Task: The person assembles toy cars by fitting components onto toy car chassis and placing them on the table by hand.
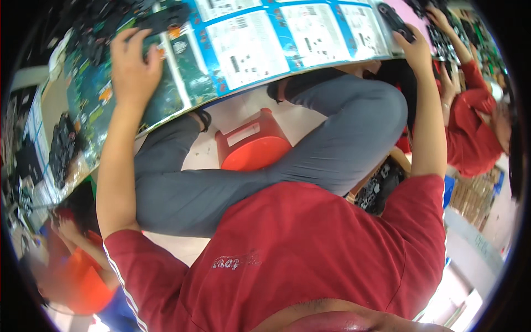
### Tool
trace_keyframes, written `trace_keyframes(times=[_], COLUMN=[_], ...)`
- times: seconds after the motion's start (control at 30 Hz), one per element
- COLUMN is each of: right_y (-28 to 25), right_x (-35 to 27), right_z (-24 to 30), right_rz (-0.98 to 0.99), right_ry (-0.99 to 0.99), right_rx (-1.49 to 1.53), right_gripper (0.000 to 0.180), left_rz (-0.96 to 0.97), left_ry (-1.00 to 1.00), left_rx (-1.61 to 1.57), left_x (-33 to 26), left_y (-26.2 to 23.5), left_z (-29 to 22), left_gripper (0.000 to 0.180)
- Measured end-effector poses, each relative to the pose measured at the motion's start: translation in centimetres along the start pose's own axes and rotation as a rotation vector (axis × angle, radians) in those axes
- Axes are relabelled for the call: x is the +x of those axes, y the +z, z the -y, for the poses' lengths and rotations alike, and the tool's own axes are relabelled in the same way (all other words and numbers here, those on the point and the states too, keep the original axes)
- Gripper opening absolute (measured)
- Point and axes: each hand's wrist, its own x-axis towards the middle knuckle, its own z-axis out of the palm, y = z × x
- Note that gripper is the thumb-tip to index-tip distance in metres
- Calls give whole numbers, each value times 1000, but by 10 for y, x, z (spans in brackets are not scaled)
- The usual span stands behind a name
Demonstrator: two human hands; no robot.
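At the table's far right, my right hand [416, 50] grips one end of a black oblong plastic part [395, 21], its thumb and fingers closed about it. My left hand [134, 63] is over the left part of the table with fingers bent and apart. Its fingertips come up against the edge of a heap of black plastic parts [99, 33]; whether they touch one cannot be made out. Nothing shows in that hand. Beneath both hands lies the table [249, 47], covered with blue-and-white printed sheets and a green patterned sheet.
More black parts [62, 145] lie at the table's left end. A red plastic stool [254, 149] stands on the floor beneath the table, near my legs. A co-worker in red [470, 127] works at the right, and another person in orange [83, 279] sits at the lower left.
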Motion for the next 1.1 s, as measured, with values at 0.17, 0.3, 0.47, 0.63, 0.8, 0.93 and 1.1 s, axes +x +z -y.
trace_keyframes(times=[0.17, 0.3, 0.47, 0.63, 0.8, 0.93, 1.1], right_y=[-6, 24, 58, 63, 89, 108, 107], right_x=[-52, -100, -120, -119, -107, -110, -111], right_z=[145, 268, 369, 373, 358, 343, 353], right_rz=[20, 86, 20, -138, -57, 78, 20], right_ry=[-30, -263, -544, -709, -572, -403, -516], right_rx=[440, 736, 789, 765, 644, 669, 570], right_gripper=[51, 56, 53, 38, 23, 15, 13], left_rz=[348, 742, 251, 48, -53, -70, -133], left_ry=[-499, -704, -873, -974, -1025, -1000, -1102], left_rx=[-697, -1372, -1666, -1569, -1383, -1273, -915], left_x=[-13, -6, -12, -35, -66, -94, -94], left_y=[-13, -22, -33, -74, -146, -191, -241], left_z=[-79, -118, -103, -42, 6, 59, 144], left_gripper=[30, 44, 41, 45, 50, 42, 30])
